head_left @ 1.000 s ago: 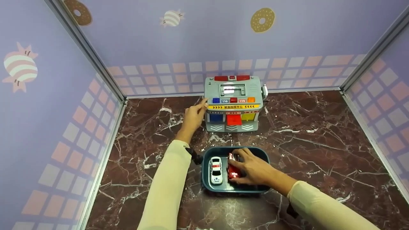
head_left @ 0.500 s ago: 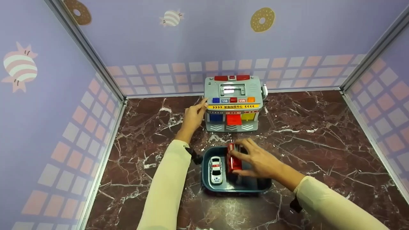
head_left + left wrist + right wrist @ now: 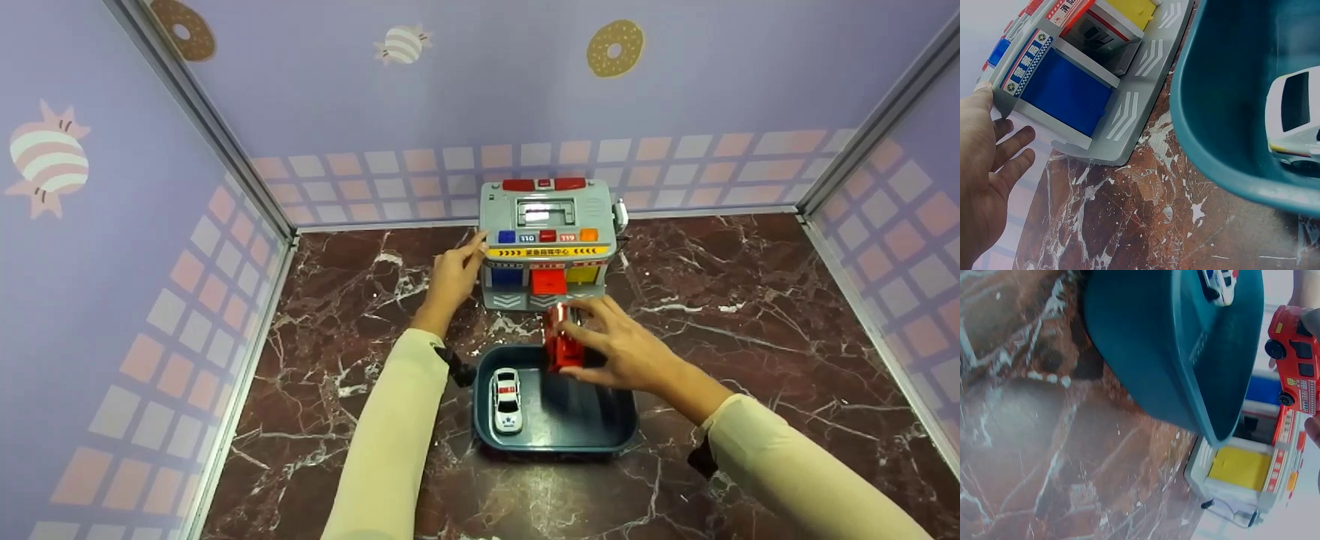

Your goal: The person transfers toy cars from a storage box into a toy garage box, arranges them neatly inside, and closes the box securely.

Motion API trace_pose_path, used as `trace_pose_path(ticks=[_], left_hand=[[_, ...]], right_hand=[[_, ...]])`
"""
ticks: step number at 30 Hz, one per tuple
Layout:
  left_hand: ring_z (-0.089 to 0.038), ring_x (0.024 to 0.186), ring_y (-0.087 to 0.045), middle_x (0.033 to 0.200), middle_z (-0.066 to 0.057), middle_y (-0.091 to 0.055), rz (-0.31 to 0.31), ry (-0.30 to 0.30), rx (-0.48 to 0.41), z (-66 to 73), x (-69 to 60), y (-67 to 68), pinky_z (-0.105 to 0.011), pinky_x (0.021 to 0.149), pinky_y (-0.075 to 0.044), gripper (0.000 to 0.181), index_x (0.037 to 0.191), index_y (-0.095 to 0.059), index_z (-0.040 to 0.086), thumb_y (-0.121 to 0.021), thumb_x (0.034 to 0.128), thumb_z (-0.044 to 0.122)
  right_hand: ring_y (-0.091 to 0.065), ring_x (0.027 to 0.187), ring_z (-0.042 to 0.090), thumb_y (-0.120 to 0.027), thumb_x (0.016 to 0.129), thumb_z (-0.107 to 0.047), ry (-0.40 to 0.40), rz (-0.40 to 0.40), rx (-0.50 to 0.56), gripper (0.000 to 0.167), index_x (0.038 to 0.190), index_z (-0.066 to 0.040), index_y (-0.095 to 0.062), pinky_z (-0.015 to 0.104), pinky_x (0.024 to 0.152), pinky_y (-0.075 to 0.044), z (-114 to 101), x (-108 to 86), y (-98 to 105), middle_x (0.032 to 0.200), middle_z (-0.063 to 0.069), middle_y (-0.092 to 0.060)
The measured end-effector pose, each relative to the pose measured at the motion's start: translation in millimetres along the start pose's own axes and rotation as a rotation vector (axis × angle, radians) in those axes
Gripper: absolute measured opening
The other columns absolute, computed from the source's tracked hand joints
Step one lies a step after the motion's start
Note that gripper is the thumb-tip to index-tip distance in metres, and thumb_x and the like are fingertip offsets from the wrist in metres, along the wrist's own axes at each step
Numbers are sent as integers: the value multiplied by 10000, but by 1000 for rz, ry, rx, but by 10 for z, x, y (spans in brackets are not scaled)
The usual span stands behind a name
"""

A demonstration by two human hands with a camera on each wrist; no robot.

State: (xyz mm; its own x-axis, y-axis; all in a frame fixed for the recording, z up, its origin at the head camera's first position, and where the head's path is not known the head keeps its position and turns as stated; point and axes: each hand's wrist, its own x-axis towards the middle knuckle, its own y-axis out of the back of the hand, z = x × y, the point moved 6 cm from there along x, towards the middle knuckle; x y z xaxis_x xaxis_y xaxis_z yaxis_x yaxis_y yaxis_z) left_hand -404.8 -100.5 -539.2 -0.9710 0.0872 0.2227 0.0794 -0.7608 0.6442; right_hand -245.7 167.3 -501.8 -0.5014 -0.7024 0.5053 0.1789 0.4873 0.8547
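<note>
In the head view my right hand (image 3: pixel 626 352) holds a red toy car (image 3: pixel 559 341) between thumb and fingers, above the far edge of the teal tray (image 3: pixel 517 444). The right wrist view shows the red car's side, windows and black wheels (image 3: pixel 1276 349). My left hand (image 3: pixel 452 276) holds the left front corner of the roof of a grey toy emergency station (image 3: pixel 495 214); its other fingers hang relaxed beside the wall in the left wrist view. The station's red middle door (image 3: pixel 549 282) is raised, while the blue door (image 3: pixel 1067 90) and yellow door (image 3: pixel 1239 468) are down.
A white toy police car (image 3: pixel 508 401) lies in the left part of the tray. Tray and station stand on a dark red marbled surface (image 3: pixel 712 360), the station near the back wall (image 3: pixel 495 90). Patterned panels enclose the left and right sides.
My right hand has lifted the red toy car out of the tray and carried it forward toward the station. My left hand stays at the station's corner.
</note>
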Motion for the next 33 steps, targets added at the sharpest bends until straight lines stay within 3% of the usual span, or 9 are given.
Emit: trace_pose_path(ticks=[3,10,12,14,17,19,21,28,33], left_hand=[[-354,880,-737,1322,-146,-801,0,-13,-6,6,-6,-3,-517,1054,-588,442,1550,-662,254,-580,1154,432],[-361,1238,-760,1497,-86,-695,1,-20,18,6,-2,14,-517,1159,-553,441,1540,-673,228,-588,1151,417],[-353,1244,-758,1490,-93,-697,-3,-21,12,9,2,24,-512,1165,-550,434,1535,-677,222,-594,1151,405],[-342,1173,-766,1418,-135,-746,-5,-28,4,22,11,35,-510,1152,-557,428,1528,-683,212,-603,1149,393],[-332,1002,-734,1140,-215,-823,-15,-29,-5,42,23,45,-504,1101,-575,426,1529,-683,217,-610,1146,390],[-334,921,-704,963,-239,-796,-21,-25,-4,54,32,46,-501,1072,-578,427,1531,-680,227,-612,1144,392],[-332,909,-688,921,-237,-775,-27,-18,1,63,39,45,-501,1063,-576,425,1535,-677,240,-613,1143,392],[-308,1057,-720,1342,-164,-777,-25,16,2,98,64,54,-500,1107,-569,403,1514,-699,240,-635,1136,363],[-292,1283,-736,1441,-127,-727,-38,46,-2,97,70,54,-484,1160,-552,404,1511,-699,247,-642,1127,360]], right_hand=[[-604,1301,416,-922,870,-516,-29,2,-9,695,1418,-128,-744,556,1031,-623,92,-9,15,1478,265,-592],[-604,1293,427,-920,875,-513,-68,-10,-27,715,1446,-127,-729,577,1021,-621,233,-8,-4,1477,266,-589],[-603,1298,435,-914,883,-516,-81,-22,-28,710,1450,-132,-726,585,1022,-618,267,-2,-15,1480,265,-589],[-599,1303,443,-908,889,-517,-97,-35,-28,702,1449,-134,-727,594,1025,-612,302,1,-25,1486,263,-587],[-587,1325,442,-902,897,-521,-133,-55,-25,700,1454,-135,-727,596,1039,-604,359,-5,-33,1501,256,-580],[-582,1338,441,-904,896,-520,-150,-61,-21,709,1463,-132,-725,601,1046,-601,387,-14,-33,1509,251,-576],[-579,1348,443,-905,896,-519,-159,-64,-19,716,1470,-132,-722,606,1049,-600,405,-25,-30,1517,250,-572],[-591,1348,464,-923,878,-496,-147,-45,-4,714,1463,-134,-729,620,1050,-599,447,-80,10,1510,276,-581],[-597,1326,464,-916,880,-500,-125,-27,-21,714,1451,-113,-729,607,1022,-615,473,-110,46,1497,285,-585]])
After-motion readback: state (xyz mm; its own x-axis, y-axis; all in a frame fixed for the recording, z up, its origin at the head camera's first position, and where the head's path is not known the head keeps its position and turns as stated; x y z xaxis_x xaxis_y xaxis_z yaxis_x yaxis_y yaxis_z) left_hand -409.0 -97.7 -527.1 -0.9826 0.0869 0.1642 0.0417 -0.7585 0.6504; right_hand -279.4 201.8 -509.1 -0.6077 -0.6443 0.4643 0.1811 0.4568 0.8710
